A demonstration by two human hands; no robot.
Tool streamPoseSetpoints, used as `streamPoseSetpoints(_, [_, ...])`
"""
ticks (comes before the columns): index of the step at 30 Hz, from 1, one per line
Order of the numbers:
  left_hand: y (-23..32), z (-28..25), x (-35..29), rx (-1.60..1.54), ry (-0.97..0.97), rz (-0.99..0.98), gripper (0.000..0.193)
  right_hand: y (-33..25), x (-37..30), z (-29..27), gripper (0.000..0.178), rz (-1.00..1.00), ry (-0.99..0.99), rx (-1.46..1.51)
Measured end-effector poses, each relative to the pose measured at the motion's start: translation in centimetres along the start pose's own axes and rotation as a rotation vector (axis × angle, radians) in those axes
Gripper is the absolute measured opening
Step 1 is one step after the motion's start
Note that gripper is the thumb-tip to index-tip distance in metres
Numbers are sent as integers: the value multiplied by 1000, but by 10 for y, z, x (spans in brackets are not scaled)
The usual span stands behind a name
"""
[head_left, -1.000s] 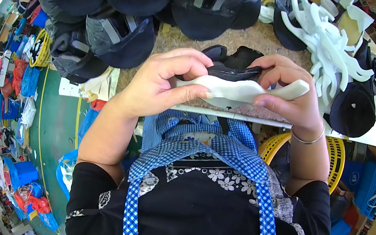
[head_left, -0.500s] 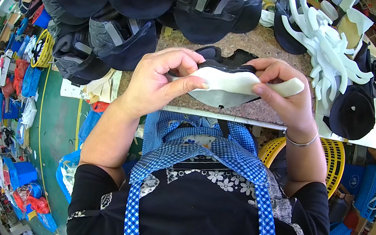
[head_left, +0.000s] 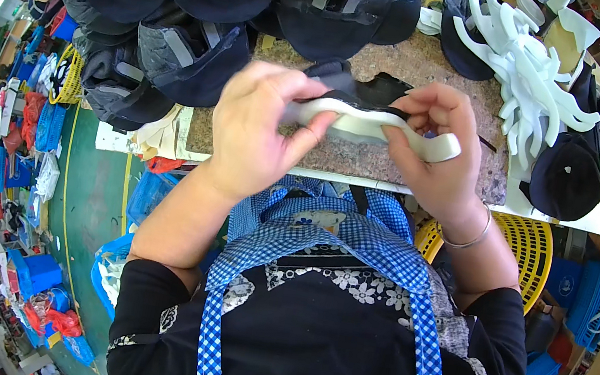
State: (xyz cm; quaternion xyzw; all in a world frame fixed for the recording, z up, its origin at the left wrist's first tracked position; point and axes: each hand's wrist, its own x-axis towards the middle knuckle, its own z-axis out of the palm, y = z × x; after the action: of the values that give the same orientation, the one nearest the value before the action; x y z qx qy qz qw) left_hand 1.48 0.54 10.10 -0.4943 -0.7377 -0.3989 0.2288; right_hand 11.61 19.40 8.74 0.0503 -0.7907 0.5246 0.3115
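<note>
A curved white foam strip (head_left: 360, 128) is stretched between my two hands, along the edge of a dark cap-like piece (head_left: 335, 77). My left hand (head_left: 255, 133), partly smeared by motion, pinches the strip and that edge between thumb and fingers. My right hand (head_left: 438, 150) also pinches the strip, thumb in front and fingers curled behind. The strip's free end curls up beside the right palm. Both hands are raised over the near edge of a speckled brown work board (head_left: 456, 94). Much of the dark piece is hidden behind my hands and the foam.
Black cap-like pieces with grey strips (head_left: 199, 54) are heaped at the far left. A tangled pile of white foam strips (head_left: 531, 91) lies at the right, with a round black piece (head_left: 567, 176) beside it. Below the table's right side is a yellow basket (head_left: 528, 255).
Both hands have shifted slightly, the left one fastest. The foam strip has bent into a wavier shape, and its free right end now curls instead of pointing outward.
</note>
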Motion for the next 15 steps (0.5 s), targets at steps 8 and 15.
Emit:
streamPoseSetpoints(8, [34,-14,-1,-168,-362,-304,45,-8,-13,31,43,-138,4,-49])
streamPoseSetpoints(15, [16,-23,-22,-59,-473,-266,21,0,-16,4,25,-229,-218,-186])
